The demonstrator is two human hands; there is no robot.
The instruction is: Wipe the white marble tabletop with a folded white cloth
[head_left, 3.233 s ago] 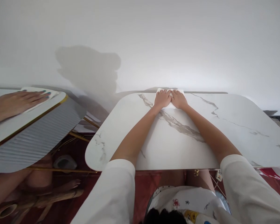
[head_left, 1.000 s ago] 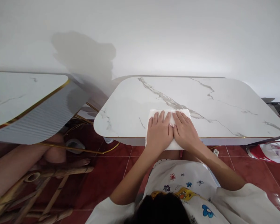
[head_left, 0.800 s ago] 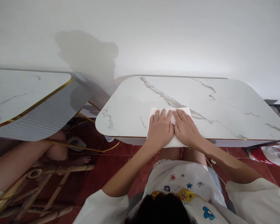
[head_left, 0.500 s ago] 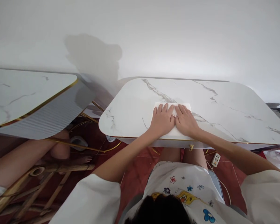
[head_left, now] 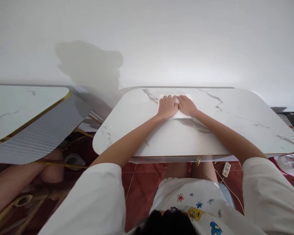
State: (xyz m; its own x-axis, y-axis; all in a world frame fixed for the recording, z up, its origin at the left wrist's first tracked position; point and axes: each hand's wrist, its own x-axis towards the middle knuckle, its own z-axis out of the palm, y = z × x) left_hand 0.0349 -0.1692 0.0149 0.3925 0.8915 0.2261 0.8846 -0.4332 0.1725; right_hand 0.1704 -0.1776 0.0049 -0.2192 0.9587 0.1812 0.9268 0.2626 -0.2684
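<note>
Both palms press down on a flat white square [head_left: 183,115], a paper towel or cloth; I cannot tell which. It lies on the white marble-patterned tabletop [head_left: 237,130], toward the wall side. My left hand [head_left: 167,107] rests on the left part of it, fingers extended and pointing away from me. Beside it, my right hand [head_left: 186,105] lies flat on the right part, its thumb side touching the left hand. Much of the square is hidden beneath the two hands.
A white wall [head_left: 176,42] stands right behind the table. To the left is a second marble-patterned table [head_left: 19,120] with a ribbed side, and a person's leg [head_left: 19,182] shows below it. A power strip [head_left: 226,169] and a plastic bag [head_left: 289,164] are low on the right.
Both hands have slid the white square away from me, from near the table's front edge toward the wall. My arms are stretched further forward, and the camera view has shifted slightly.
</note>
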